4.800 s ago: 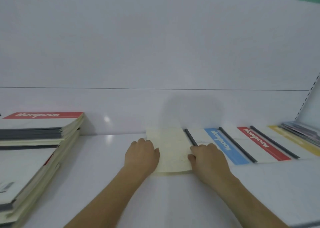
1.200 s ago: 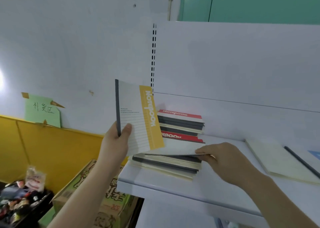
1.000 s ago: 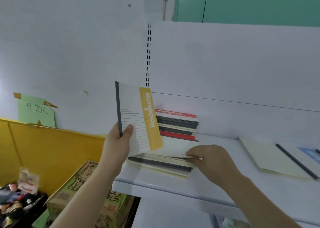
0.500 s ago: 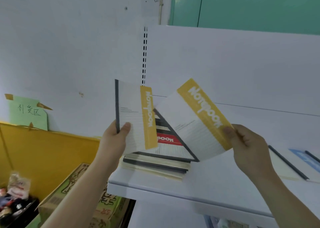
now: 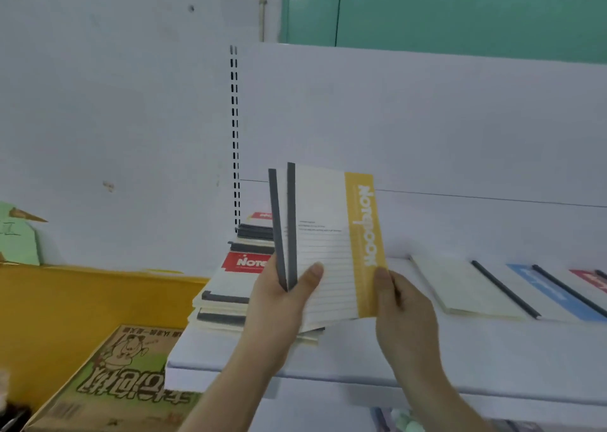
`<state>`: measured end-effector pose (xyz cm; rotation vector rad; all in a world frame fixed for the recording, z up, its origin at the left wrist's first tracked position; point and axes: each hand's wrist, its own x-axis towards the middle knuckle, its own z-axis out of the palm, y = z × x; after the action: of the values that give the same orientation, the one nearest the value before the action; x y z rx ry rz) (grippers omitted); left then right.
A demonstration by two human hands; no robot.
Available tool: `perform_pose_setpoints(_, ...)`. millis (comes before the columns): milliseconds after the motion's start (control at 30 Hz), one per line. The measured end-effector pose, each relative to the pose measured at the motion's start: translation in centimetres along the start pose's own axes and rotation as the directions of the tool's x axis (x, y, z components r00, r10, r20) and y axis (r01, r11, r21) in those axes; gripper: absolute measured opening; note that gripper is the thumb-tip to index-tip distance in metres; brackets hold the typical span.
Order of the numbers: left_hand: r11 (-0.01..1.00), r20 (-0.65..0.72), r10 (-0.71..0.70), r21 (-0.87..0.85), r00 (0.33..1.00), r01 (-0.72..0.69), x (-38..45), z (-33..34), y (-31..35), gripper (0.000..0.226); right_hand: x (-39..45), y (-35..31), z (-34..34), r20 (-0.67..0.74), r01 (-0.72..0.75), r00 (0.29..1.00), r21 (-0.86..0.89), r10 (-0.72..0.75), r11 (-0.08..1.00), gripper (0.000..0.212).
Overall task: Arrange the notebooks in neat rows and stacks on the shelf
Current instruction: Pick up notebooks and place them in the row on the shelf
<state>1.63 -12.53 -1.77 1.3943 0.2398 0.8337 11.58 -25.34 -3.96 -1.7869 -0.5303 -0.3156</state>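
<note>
The person holds two thin white notebooks with yellow title bands and grey spines [image 5: 328,237] upright in the air in front of the white shelf [image 5: 427,362], one behind the other, their spines fanned slightly apart at the top. The left hand [image 5: 282,300] grips the lower spine corner, thumb curled across the lined front cover and fingers hidden behind. The right hand [image 5: 399,303] pinches the yellow edge of the front notebook, thumb on the cover and the rest of the fingers behind it. Behind the held pair, at the left end of the shelf, stands an uneven stack of notebooks with red bands and dark spines [image 5: 235,277]. Farther right on the shelf lies a row of overlapping notebooks: a cream one with a black spine [image 5: 460,287], then a blue-banded one [image 5: 548,287] and a red-banded one [image 5: 591,279]. A printed cardboard box [image 5: 115,375] sits below the shelf's left end, against a yellow panel [image 5: 82,300].
</note>
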Motion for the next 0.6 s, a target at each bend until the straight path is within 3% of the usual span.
perform_pose_setpoints(100,0.993,0.129,-0.081,-0.070,0.988,0.090,-0.1,1.9,-1.6,0.026,-0.4,1.3,-2.2,-0.002,0.002,1.000,0.004,-0.002,1.000,0.027)
perform_pose_setpoints(200,0.962,0.333,-0.186,-0.129,0.924,0.241,-0.5,4.5,-3.1,0.031,-0.5,2.8,-5.1,0.023,-0.055,0.998,0.024,0.054,0.998,0.024)
perform_pose_setpoints(300,0.963,0.470,-0.217,-0.038,0.855,0.266,-1.2,7.5,-3.9,0.030,-0.6,3.9,-8.8,0.013,-0.093,0.996,0.011,0.093,0.996,0.021)
perform_pose_setpoints(433,0.980,0.460,-0.190,0.032,0.867,0.198,-2.3,13.1,-4.5,0.023,-0.5,5.6,-15.2,-0.026,-0.061,0.998,-0.072,0.060,0.996,0.024)
perform_pose_setpoints(600,0.995,0.375,-0.056,0.097,0.925,0.021,-5.0,23.3,-5.8,0.022,0.0,8.4,-24.0,-0.129,-0.054,0.991,-0.113,0.040,0.992,0.046)
